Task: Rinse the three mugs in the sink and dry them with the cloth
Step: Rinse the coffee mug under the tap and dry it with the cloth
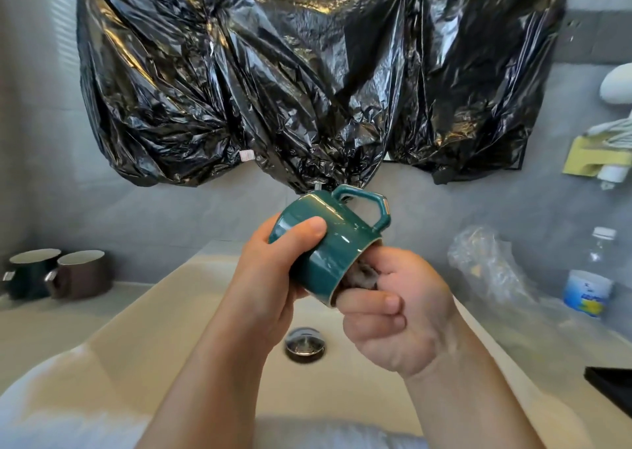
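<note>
Over the cream sink [191,298] my left hand [270,277] grips a teal mug [328,243] by its body, tilted on its side with the handle up and the mouth facing right. My right hand [386,312] pinches a grey cloth [362,276] and pushes it into the mug's mouth; most of the cloth is hidden inside. A dark green mug [27,274] and a brown mug [82,274] stand upright side by side on the counter at the far left.
Black plastic bags [307,72] cover the wall and the tap above the sink. The metal drain [305,344] lies below my hands. To the right stand a crumpled clear bag [485,264], a water bottle [590,277] and a dark flat object [612,390].
</note>
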{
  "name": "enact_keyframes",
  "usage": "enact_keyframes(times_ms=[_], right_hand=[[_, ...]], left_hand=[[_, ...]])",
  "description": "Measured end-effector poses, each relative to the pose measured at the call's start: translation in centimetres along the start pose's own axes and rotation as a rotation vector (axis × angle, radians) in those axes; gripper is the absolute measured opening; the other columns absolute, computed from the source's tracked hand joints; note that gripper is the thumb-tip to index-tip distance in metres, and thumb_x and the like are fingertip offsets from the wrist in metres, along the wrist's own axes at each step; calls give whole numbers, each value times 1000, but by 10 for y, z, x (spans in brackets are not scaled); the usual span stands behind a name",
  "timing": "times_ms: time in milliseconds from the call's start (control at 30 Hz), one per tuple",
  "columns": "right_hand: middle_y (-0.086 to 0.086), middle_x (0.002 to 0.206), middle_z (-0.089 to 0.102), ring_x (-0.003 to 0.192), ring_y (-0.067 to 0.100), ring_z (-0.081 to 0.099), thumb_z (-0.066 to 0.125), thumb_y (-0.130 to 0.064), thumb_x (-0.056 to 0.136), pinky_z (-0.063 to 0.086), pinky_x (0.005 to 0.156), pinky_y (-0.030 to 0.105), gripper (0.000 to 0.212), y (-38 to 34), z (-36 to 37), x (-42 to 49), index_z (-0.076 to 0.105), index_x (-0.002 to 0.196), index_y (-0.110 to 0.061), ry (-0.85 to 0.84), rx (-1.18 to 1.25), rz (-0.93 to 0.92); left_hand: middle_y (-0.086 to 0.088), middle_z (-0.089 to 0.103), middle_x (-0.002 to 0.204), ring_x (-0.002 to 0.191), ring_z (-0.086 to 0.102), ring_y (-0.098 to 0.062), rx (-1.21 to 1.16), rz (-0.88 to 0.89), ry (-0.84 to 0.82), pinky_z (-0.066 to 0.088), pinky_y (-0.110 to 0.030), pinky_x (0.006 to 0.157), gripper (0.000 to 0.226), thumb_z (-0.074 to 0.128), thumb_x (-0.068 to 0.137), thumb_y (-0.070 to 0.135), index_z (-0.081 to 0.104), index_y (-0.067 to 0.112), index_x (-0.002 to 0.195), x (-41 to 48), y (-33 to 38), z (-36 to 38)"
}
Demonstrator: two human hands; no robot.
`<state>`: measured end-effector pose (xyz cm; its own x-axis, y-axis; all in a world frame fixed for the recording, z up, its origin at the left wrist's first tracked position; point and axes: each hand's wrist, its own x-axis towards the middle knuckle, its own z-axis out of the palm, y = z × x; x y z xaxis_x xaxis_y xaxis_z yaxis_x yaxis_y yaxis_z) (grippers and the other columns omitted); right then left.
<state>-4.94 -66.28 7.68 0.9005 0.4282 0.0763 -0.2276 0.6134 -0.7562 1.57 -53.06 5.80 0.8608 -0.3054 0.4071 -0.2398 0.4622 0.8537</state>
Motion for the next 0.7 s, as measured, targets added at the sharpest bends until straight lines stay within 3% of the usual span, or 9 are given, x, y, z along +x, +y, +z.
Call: enact_keyframes(times_ms=[67,133,200,233,300,433,533,633,700], right_hand=[[-1,75,60,32,5,41,46,-15,91,22,25,11,26,5,2,1,68,104,-21,67,-243,-56],[-12,74,65,42,14,55,43,-13,99,34,31,14,33,13,5,-2,65,111,-35,194,-796,-149],[-11,78,64,58,15,62,41,-15,101,51,54,19,27,15,1,-2,62,105,-32,343,-1438,-207],[-6,78,61,64,16,60,40,-16,103,55,67,28,24,14,-1,-2,62,101,-26,389,-1692,-210],[-1,76,58,65,16,57,38,-18,103,53,70,34,26,14,-1,-2,61,92,-20,449,-1853,-202],[3,74,61,47,10,57,41,-21,101,45,53,24,25,21,5,0,58,96,-39,376,-1385,-219],[4,61,51,35,10,42,43,-15,101,28,34,17,37,19,5,0,66,86,-40,235,-856,-221],[1,74,59,30,1,32,52,-19,93,20,27,10,24,13,9,0,69,108,-28,81,-271,-163],[4,76,59,30,0,31,51,-21,94,21,27,10,26,14,11,1,69,108,-31,52,-259,-162]], left_hand=[[-12,74,100,90,69,-28,-32,-15,-18,54,-41,73,55,72,61,45,74,14,106,0,1,-3],[-11,76,99,86,72,-25,-19,-44,-59,56,-38,66,45,71,62,47,78,22,99,0,2,-7],[-11,76,95,82,72,-25,22,-72,-42,57,-37,59,51,73,58,47,76,18,100,-1,3,-7],[-13,76,95,81,72,-26,43,-84,-23,57,-37,57,58,75,55,46,73,15,103,-1,3,-6],[-13,76,95,80,72,-27,59,-95,-3,55,-35,54,65,76,53,46,70,11,108,-2,2,-5],[-11,75,92,77,71,-24,38,-98,10,54,-34,52,63,76,52,48,72,14,105,-2,4,-6],[-8,75,90,75,71,-21,-15,-80,-32,54,-31,53,49,74,55,48,76,20,95,-3,4,-6],[-11,75,98,88,70,-26,-22,-39,-35,55,-42,74,53,73,59,47,76,18,103,-2,4,-4],[-13,74,102,93,68,-29,-34,-25,-29,53,-45,80,59,72,61,47,73,14,110,-2,4,-5]])
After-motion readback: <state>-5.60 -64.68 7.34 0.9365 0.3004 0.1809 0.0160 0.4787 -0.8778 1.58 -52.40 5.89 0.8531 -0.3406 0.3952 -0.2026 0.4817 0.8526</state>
